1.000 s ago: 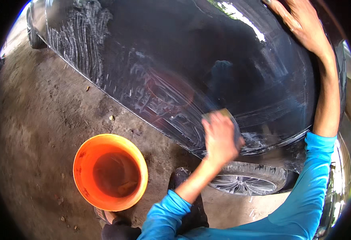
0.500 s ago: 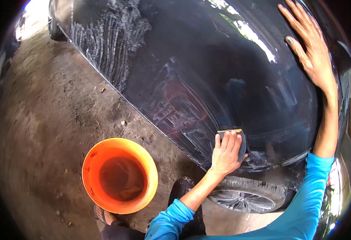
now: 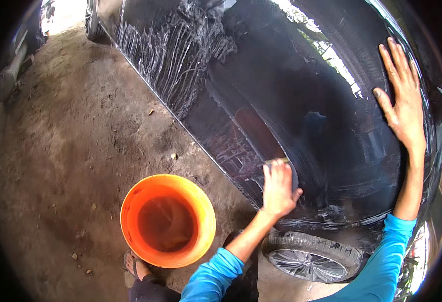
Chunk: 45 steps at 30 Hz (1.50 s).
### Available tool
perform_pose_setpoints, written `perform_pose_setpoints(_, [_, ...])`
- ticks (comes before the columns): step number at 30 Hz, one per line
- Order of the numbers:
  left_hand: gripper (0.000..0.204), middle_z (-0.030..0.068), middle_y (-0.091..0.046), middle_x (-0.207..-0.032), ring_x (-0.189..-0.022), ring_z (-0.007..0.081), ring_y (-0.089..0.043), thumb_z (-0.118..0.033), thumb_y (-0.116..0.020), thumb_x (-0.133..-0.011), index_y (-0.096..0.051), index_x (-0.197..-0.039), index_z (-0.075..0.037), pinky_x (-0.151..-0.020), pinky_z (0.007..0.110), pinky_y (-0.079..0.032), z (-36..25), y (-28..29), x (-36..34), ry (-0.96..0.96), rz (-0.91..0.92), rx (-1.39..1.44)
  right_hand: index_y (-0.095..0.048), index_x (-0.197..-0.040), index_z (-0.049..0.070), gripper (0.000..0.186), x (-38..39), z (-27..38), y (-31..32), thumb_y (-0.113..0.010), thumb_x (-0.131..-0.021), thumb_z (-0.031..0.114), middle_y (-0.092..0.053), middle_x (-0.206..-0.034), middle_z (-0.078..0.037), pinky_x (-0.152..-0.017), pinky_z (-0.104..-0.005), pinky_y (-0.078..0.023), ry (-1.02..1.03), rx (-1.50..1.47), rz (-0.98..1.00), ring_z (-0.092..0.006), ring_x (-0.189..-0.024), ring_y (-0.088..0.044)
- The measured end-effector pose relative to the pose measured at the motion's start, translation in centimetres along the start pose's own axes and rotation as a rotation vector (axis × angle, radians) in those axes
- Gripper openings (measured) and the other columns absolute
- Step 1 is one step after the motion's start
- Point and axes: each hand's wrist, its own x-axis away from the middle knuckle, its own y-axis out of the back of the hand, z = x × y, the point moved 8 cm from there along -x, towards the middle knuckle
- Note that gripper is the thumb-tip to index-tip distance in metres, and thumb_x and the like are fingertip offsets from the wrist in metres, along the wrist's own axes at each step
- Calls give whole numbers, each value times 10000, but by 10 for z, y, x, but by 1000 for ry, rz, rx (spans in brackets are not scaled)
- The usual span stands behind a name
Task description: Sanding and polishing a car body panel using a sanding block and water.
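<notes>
My left hand (image 3: pixel 278 190) is closed over a dark grey sanding pad (image 3: pixel 295 177) with a yellowish edge, its face pressed flat on the car's dark body panel (image 3: pixel 261 80). Most of the pad is hidden under the fingers. Beyond it runs a smooth reddish-brown strip, edged by a pale wet line. Whitish streaks of slurry cover the panel's far left part. Farther up on the right, my right hand (image 3: pixel 404 108) lies flat on the same panel, fingers spread and holding nothing.
An orange bucket (image 3: pixel 208 221) with murky brown water stands on the dirt floor (image 3: pixel 64 166), left of the panel. Below the panel's near end is a car wheel (image 3: pixel 311 256). My sandalled foot (image 3: pixel 138 264) is beside the bucket. Another wheel (image 3: pixel 94 25) shows at the far left.
The whole view has shifted a little. My left hand has slid the pad over the panel, and a smooth, clearly edged strip now shows beyond it. My right hand still rests on the panel.
</notes>
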Motion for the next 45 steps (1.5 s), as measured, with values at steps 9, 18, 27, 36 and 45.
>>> perform_pose_setpoints(9, [635, 180, -108, -1639, -1520, 302, -72, -276, -370, -1022, -169, -1549, 16, -1229, 395, -45, 103, 114, -120, 265, -327, 485, -449, -1453, 40, 671, 135, 206, -19, -555, -834, 277, -356, -1566, -85, -1191, -521, -250, 397, -367, 243, -244, -1467, -285])
perform_pose_setpoints(18, [390, 95, -627, -1233, -1108, 161, -557, -175, -529, -1018, -536, -1358, 16, -1037, 310, -385, 82, 139, -1, 765, -143, 415, -660, -1183, 22, 416, 280, 273, -24, -700, -819, 221, -644, -1209, -156, -1116, -435, -378, 313, -1097, 253, -309, -1222, -557])
perform_pose_setpoints(27, [231, 53, -692, -977, -823, 149, -672, -155, -599, -987, -619, -1148, 9, -681, 333, -599, -19, 101, 49, 1091, 248, 558, -353, -1482, 2, 764, 271, 246, -46, -700, -893, 343, -550, -1360, -213, -1088, -435, -392, -363, -2078, 125, -343, -1266, -529])
perform_pose_setpoints(36, [191, 28, -684, -979, -874, 107, -628, -144, -590, -996, -629, -1125, -8, -771, 274, -521, -34, 98, 81, 966, 496, 421, -348, -1513, 51, 586, 256, 338, -16, -572, -997, 217, -473, -1469, -72, -1059, -359, -443, -698, -3405, 492, -158, -1271, -498])
perform_pose_setpoints(45, [455, 206, -647, -1126, -1035, 370, -646, -286, -657, -891, -520, -1283, -100, -872, 464, -533, 33, 230, 152, 562, 819, -550, -464, -1419, -30, 546, 252, 74, 58, -445, -880, -116, -482, -1448, -231, -1132, -399, -362, -567, -1358, -302, -351, -1350, -476])
